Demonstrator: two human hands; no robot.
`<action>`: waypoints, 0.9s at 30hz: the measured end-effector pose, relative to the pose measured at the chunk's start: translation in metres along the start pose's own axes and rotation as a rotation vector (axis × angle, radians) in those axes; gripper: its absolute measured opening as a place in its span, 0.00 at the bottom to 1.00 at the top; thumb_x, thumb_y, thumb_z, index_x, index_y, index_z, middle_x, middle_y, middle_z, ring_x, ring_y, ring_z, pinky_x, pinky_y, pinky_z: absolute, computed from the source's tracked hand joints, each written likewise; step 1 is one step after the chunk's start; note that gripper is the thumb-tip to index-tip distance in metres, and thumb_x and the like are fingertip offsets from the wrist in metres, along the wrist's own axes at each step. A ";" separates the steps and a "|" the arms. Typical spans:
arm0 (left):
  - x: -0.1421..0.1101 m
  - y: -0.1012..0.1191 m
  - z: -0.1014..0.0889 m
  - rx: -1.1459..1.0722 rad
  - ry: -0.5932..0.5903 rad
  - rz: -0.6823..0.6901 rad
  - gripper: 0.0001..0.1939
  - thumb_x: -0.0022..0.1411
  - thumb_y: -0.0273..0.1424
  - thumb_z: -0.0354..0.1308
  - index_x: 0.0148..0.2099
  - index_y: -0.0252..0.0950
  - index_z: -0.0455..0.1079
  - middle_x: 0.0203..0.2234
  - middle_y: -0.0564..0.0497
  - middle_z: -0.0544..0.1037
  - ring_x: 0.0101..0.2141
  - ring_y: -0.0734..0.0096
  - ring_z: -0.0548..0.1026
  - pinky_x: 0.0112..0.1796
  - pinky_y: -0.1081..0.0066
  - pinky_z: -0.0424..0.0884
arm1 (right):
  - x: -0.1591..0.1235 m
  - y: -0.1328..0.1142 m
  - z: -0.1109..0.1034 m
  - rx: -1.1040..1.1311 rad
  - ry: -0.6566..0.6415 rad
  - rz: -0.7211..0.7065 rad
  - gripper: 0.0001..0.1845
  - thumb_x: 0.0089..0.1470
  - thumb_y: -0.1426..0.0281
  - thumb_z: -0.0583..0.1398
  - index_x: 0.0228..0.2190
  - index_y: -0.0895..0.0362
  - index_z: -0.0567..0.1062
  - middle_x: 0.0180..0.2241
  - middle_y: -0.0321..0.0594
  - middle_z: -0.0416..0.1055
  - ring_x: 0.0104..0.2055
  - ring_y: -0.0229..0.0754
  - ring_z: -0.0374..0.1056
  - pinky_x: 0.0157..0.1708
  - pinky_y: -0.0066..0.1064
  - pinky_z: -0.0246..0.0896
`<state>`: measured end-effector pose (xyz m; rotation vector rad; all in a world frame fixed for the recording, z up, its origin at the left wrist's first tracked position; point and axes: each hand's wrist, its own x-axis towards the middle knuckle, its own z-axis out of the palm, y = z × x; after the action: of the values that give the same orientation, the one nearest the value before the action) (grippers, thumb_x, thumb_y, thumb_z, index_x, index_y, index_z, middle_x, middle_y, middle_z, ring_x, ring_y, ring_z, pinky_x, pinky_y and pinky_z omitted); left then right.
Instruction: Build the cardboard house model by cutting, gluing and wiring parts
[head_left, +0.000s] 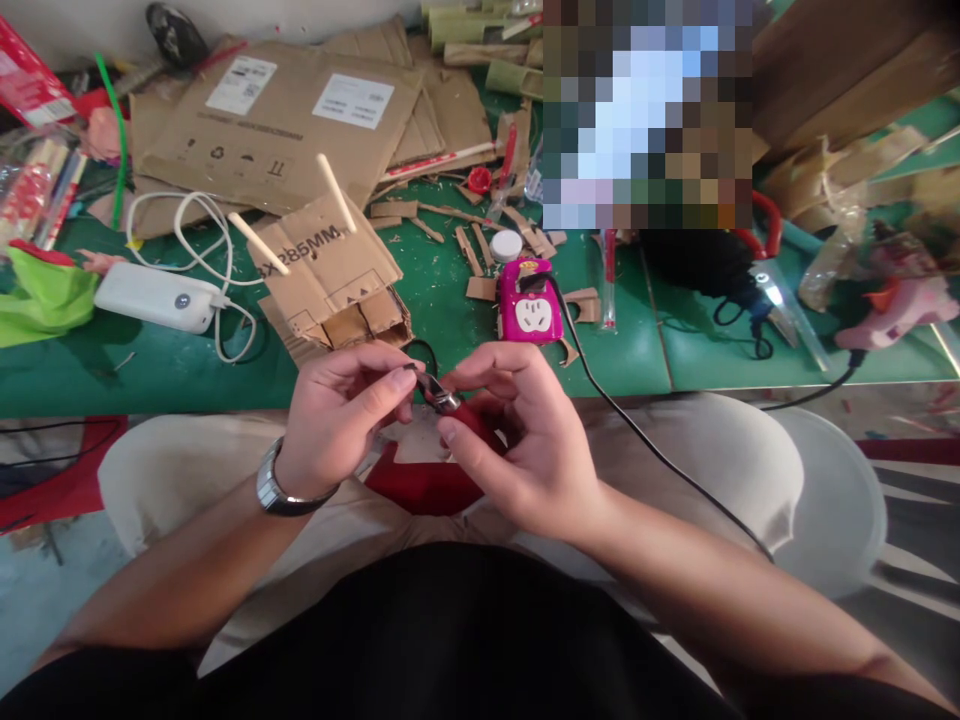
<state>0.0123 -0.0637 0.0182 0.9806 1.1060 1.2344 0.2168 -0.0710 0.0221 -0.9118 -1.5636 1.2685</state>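
Note:
Just over the table's front edge, both hands meet in front of my lap. My right hand [525, 440] is closed around red-handled pliers [448, 401], whose metal head points toward the left hand. My left hand [349, 405], with a metal watch at the wrist, pinches a thin black cable [422, 375] close to the pliers' head. Part of that cable loops up behind the fingers; the exact contact between jaws and cable is too small to tell. Right behind the left hand stands a cardboard construction [330, 265] with two wooden sticks poking out of its top.
A magenta power socket [529, 305] with a black cord lies beyond my right hand. To the left is a white power bank [156, 297] with a cable. Flattened cardboard [277, 130] covers the back. On the right sit a pink glue gun [896, 320] and scissors [776, 300].

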 end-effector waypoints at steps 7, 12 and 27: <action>-0.003 -0.004 -0.006 0.078 -0.083 0.043 0.05 0.66 0.35 0.75 0.42 0.41 0.87 0.30 0.50 0.84 0.26 0.74 0.79 0.27 0.76 0.76 | 0.006 -0.004 -0.005 -0.106 -0.144 -0.145 0.27 0.70 0.75 0.57 0.67 0.54 0.72 0.49 0.46 0.80 0.45 0.44 0.77 0.47 0.39 0.79; -0.002 -0.003 -0.004 0.016 -0.072 -0.038 0.08 0.66 0.39 0.76 0.43 0.41 0.86 0.30 0.49 0.85 0.26 0.72 0.80 0.24 0.77 0.73 | 0.008 -0.005 -0.004 -0.064 -0.100 -0.193 0.19 0.69 0.78 0.58 0.56 0.55 0.78 0.50 0.44 0.82 0.49 0.43 0.79 0.52 0.38 0.78; 0.003 -0.002 -0.005 0.055 -0.063 -0.032 0.19 0.65 0.47 0.75 0.31 0.38 0.79 0.23 0.51 0.79 0.21 0.73 0.72 0.20 0.73 0.65 | 0.007 -0.002 -0.001 -0.190 -0.124 -0.238 0.14 0.64 0.82 0.59 0.45 0.54 0.77 0.45 0.43 0.81 0.47 0.41 0.79 0.48 0.32 0.75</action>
<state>0.0078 -0.0606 0.0146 1.0329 1.1071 1.1449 0.2151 -0.0644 0.0257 -0.7474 -1.8557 1.0371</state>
